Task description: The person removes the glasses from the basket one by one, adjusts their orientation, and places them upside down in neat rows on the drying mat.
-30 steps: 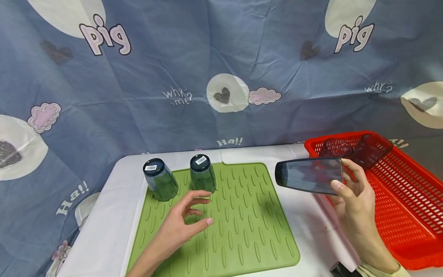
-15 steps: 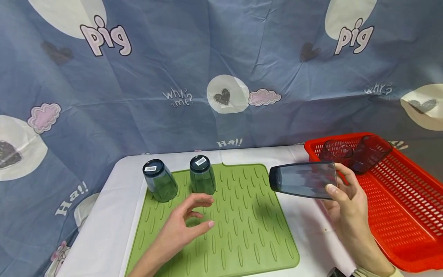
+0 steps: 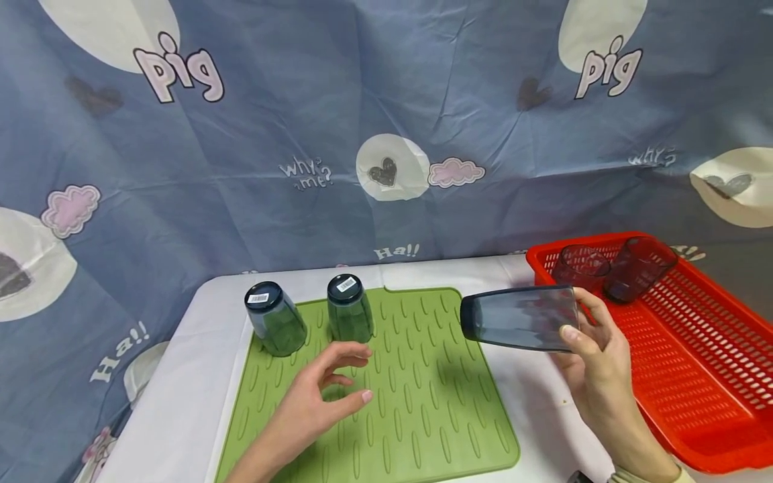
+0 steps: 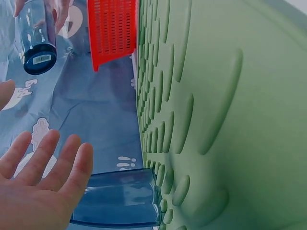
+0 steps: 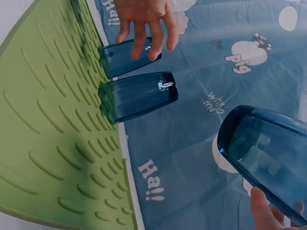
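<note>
Though sideways, glass (image 3: 519, 318) in right fingers (image 3: 594, 305).

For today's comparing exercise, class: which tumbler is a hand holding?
The bluish tumbler in the right hand, held sideways in the air. Two mat tumblers stand upside down on the green mat; two basket tumblers sit in the red basket.

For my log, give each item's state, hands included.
Held glass: sideways, aloft
Right hand: gripping held glass
Left hand: open, empty
Left mat glass: upside down
Right mat glass: upside down
Left basket glass: mouth up
Right basket glass: tilted
Green mat: flat
Red basket: upright
Backdrop: creased
</note>
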A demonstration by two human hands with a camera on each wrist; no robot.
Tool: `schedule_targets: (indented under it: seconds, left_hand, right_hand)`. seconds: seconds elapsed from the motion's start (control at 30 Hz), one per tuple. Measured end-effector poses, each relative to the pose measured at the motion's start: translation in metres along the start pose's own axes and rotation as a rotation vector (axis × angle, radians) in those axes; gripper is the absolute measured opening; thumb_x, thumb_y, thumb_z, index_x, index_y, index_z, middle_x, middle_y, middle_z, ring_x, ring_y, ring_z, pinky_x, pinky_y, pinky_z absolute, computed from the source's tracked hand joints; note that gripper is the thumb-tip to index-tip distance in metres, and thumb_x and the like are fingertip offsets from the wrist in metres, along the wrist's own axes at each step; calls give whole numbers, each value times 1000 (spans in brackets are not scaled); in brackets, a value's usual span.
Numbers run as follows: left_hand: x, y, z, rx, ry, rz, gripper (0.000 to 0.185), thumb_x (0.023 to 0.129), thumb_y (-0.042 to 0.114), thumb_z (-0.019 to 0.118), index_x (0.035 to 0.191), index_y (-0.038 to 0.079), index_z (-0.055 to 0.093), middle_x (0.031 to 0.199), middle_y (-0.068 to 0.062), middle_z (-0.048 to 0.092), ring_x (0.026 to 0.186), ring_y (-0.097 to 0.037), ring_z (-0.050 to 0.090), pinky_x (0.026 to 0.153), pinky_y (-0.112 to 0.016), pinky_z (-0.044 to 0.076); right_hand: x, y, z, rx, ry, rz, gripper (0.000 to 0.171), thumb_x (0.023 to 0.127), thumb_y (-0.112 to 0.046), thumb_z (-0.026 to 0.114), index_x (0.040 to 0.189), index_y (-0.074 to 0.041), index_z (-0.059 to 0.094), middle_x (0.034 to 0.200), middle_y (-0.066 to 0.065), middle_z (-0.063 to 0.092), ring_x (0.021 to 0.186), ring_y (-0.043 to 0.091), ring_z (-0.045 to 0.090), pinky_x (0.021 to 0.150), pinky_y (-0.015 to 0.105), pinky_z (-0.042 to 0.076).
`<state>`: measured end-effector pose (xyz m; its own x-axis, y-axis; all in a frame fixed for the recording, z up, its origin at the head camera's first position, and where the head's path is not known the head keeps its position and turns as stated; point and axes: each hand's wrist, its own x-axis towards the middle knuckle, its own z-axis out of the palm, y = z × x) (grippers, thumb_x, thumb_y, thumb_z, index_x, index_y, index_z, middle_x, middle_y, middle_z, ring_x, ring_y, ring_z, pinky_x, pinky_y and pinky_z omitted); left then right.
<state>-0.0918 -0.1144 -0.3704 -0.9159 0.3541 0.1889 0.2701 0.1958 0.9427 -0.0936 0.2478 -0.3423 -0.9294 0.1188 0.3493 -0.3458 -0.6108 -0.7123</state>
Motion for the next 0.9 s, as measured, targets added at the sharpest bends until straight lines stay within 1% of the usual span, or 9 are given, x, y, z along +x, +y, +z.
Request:
schedule_targets:
  seconds: [0.1, 0.37, 0.43, 0.67, 0.7, 0.73, 0.9]
  left_hand:
    - [-1, 0, 1, -5, -6, 4, 50, 85, 12, 77, 128, 27, 57, 129, 4, 58, 121, -24, 54, 95, -40, 50]
    - [-2, 1, 4, -7, 0, -11, 50, 85, 17, 78, 129, 28, 57, 129, 5, 58, 121, -26, 54, 94, -36, 50]
    - [-2, 0, 4, -8, 3, -8, 50, 85, 17, 79, 129, 28, 57, 130, 5, 58, 121, -27, 54, 93, -35, 50]
    - [-2, -1, 6, -2, 18, -10, 55, 81, 14, 81, 129, 29, 57, 130, 6, 58, 119, -20, 56, 92, -34, 51]
    - [-2, 0, 6, 0, 19, -18, 56, 80, 14, 82, 129, 29, 57, 130, 7, 58, 119, -20, 56, 92, -35, 51]
    - [-2, 1, 7, -3, 21, -34, 58, 80, 14, 82, 129, 30, 57, 130, 7, 58, 119, -21, 56, 92, -37, 51]
    - [-2, 5, 7, -19, 45, -130, 64, 77, 16, 85, 130, 36, 55, 134, 10, 55, 117, -31, 56, 92, -48, 51]
  right_hand:
    - [-2, 2, 1, -10, 13, 4, 42, 91, 9, 47, 129, -5, 53, 112, 11, 64, 94, 20, 66, 81, 35, 58]
    - [-4, 5, 5, -49, 19, 17, 42, 90, 8, 48, 129, -7, 53, 111, 9, 64, 92, 19, 66, 79, 31, 58]
    - [-5, 6, 6, -53, 12, 16, 42, 90, 9, 48, 129, -7, 54, 111, 9, 64, 92, 19, 67, 80, 31, 58]
    - [-6, 11, 8, -84, -41, 16, 45, 89, 10, 45, 130, -6, 54, 114, 10, 64, 91, 21, 67, 80, 32, 58]
    - [-7, 12, 9, -88, -52, 13, 45, 89, 11, 44, 130, -6, 53, 115, 10, 64, 93, 21, 68, 80, 33, 58]
    - [-7, 11, 10, -102, -57, 16, 46, 89, 10, 44, 131, -7, 53, 115, 10, 64, 93, 21, 68, 80, 33, 58]
    - [-9, 12, 11, -90, -75, 22, 46, 90, 10, 43, 132, -7, 52, 117, 12, 65, 95, 22, 68, 82, 34, 58]
